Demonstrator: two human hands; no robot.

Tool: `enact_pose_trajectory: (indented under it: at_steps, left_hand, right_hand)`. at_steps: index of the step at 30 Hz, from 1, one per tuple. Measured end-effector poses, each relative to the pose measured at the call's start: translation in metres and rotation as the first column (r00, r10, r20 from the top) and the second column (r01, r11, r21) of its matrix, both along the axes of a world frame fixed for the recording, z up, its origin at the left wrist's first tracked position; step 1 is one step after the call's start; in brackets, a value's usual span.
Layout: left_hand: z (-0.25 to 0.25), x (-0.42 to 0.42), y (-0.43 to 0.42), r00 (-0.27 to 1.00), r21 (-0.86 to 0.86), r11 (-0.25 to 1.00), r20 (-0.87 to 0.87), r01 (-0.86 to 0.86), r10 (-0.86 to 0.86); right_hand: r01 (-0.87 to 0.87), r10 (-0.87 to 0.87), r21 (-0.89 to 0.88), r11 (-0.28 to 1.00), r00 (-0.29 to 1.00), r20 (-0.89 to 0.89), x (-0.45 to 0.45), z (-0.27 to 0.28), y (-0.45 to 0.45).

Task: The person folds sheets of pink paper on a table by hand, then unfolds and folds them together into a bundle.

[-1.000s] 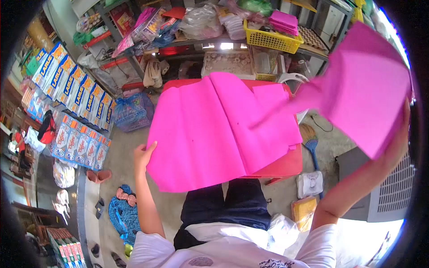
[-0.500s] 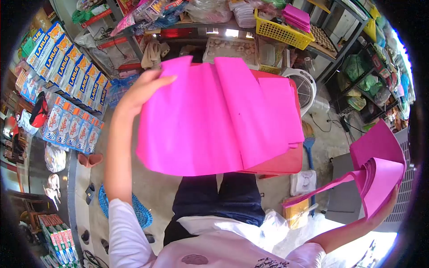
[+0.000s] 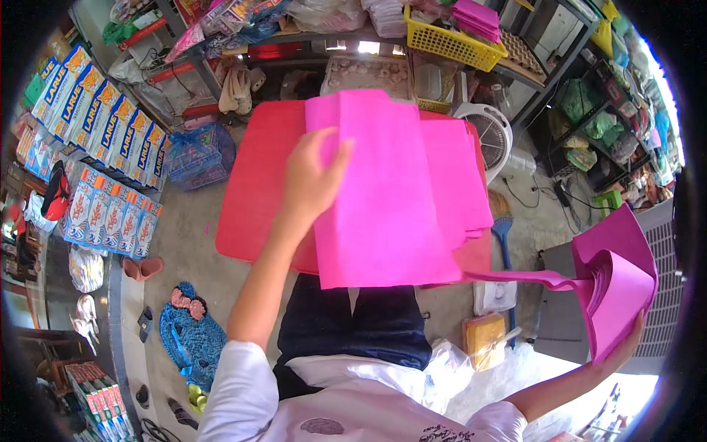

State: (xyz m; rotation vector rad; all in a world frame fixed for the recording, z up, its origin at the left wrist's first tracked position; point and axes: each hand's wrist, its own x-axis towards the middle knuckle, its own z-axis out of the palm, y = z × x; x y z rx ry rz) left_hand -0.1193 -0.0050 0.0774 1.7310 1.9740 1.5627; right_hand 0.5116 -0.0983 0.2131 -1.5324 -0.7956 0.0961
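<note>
My L grip (image 3: 313,175), loosely open, is at L edge of pink sheet (image 3: 387,202) on table (image 3: 254,184), frame ctr; R grip (image 3: 624,346) clasps pink bundle (image 3: 622,283), lower R; prob. light, floppy, I'd pinch edges.

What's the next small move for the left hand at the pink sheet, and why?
I'd probably smooth the left hand lightly down the left side of the pink sheet: its fingers are by that side, the sheet lies over the red table, and the right hand is occupied, holding a pink bundle off to the side.
</note>
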Motion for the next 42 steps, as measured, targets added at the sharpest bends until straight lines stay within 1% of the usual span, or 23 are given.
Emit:
enact_pose_trajectory:
  at_steps: [2,3,4,6,7,8,11,13,14,15,17,19,22,24,26,29,30,31,32,35,36,39,42]
  left_hand:
    - [-0.028,-0.029,-0.031,0.979,-0.160,0.968,0.020,-0.195,0.201]
    - [-0.034,-0.040,-0.046,0.957,-0.326,0.936,0.204,-0.130,0.204]
    - [-0.038,-0.044,-0.059,0.896,-0.470,0.882,0.378,-0.032,0.233]
    - [-0.047,-0.037,-0.076,0.797,-0.524,0.836,0.569,0.163,0.201]
    - [-0.050,-0.034,-0.079,0.729,-0.531,0.806,0.657,0.264,0.194]
    - [-0.056,-0.033,-0.078,0.713,-0.514,0.799,0.683,0.312,0.161]
    - [-0.044,-0.021,-0.069,0.702,-0.583,0.734,0.682,0.349,0.208]
    - [-0.046,-0.017,-0.059,0.609,-0.515,0.769,0.764,0.378,0.212]
    - [-0.048,-0.017,-0.053,0.560,-0.479,0.787,0.801,0.388,0.211]
    - [-0.052,-0.019,-0.043,0.624,-0.465,0.807,0.765,0.365,0.159]
    - [-0.059,-0.023,-0.026,0.735,-0.438,0.838,0.674,0.325,0.067]
    - [-0.053,-0.033,-0.016,0.745,-0.434,0.842,0.664,0.321,0.058]
    - [-0.031,-0.057,-0.028,0.801,-0.453,0.844,0.597,0.287,0.048]
    - [-0.021,-0.081,-0.046,0.836,-0.465,0.852,0.545,0.242,0.061]
    - [-0.018,-0.108,-0.075,0.861,-0.465,0.869,0.499,0.172,0.097]
    - [-0.026,-0.146,-0.124,0.827,-0.443,0.888,0.540,0.121,0.157]
    - [-0.028,-0.152,-0.138,0.814,-0.466,0.880,0.545,0.094,0.202]
    - [-0.031,-0.156,-0.152,0.798,-0.488,0.870,0.549,0.066,0.247]
    - [-0.035,-0.161,-0.166,0.780,-0.509,0.860,0.552,0.038,0.293]
    - [-0.062,-0.180,-0.200,0.787,-0.566,0.824,0.499,-0.022,0.363]
    - [-0.061,-0.178,-0.211,0.755,-0.539,0.842,0.541,-0.025,0.369]
    - [-0.054,-0.169,-0.234,0.654,-0.468,0.882,0.651,-0.053,0.385]
    - [-0.050,-0.166,-0.262,0.559,-0.440,0.890,0.711,-0.120,0.426]
  right_hand:
    - [-0.034,0.037,-0.049,0.998,0.997,0.062,0.032,-0.016,0.000]
    - [-0.050,0.055,-0.058,0.997,0.995,0.087,0.041,-0.022,0.001]
    - [-0.066,0.070,-0.041,0.997,0.992,0.104,0.036,-0.025,0.002]
    - [-0.043,0.043,-0.035,0.998,0.999,0.015,0.022,-0.023,0.006]
    - [-0.002,-0.003,-0.050,0.999,0.996,-0.091,-0.013,-0.010,0.009]
    - [0.038,-0.051,-0.069,0.997,0.980,-0.192,-0.032,-0.003,0.010]
    - [0.020,-0.024,-0.063,0.998,0.998,-0.066,-0.008,-0.015,0.003]
    - [-0.002,0.015,-0.091,0.996,0.990,0.142,0.014,-0.024,-0.005]
    - [-0.008,0.025,-0.089,0.996,0.981,0.191,0.021,-0.028,-0.006]
    - [-0.013,0.033,-0.086,0.996,0.970,0.240,0.020,-0.028,-0.006]
    - [-0.014,0.030,-0.071,0.997,0.972,0.235,0.015,-0.027,-0.008]
    - [-0.023,0.039,-0.074,0.997,0.974,0.221,0.015,-0.021,-0.003]
    - [-0.026,0.043,-0.063,0.998,0.956,0.289,0.003,-0.014,0.002]
    - [0.004,0.010,-0.057,0.998,0.970,0.244,-0.023,-0.004,0.003]
    - [0.054,-0.049,-0.066,0.996,0.997,0.066,-0.054,0.010,0.009]
    - [-0.042,0.055,-0.054,0.998,0.960,0.274,-0.043,0.012,0.019]
    - [-0.003,0.015,-0.040,0.999,0.955,0.297,-0.066,0.021,0.020]
    - [-0.008,0.015,-0.023,1.000,0.951,0.310,-0.080,0.027,0.024]
    - [-0.044,0.041,0.003,0.999,0.946,0.320,-0.092,0.034,0.032]
    - [-0.190,0.149,0.085,0.978,0.924,0.351,-0.138,0.057,0.058]
    - [-0.244,0.190,0.110,0.963,0.912,0.364,-0.155,0.063,0.067]
    - [-0.423,0.334,0.182,0.888,0.863,0.379,-0.212,0.088,0.094]
    - [-0.618,0.515,0.233,0.750,0.768,0.380,-0.278,0.109,0.124]
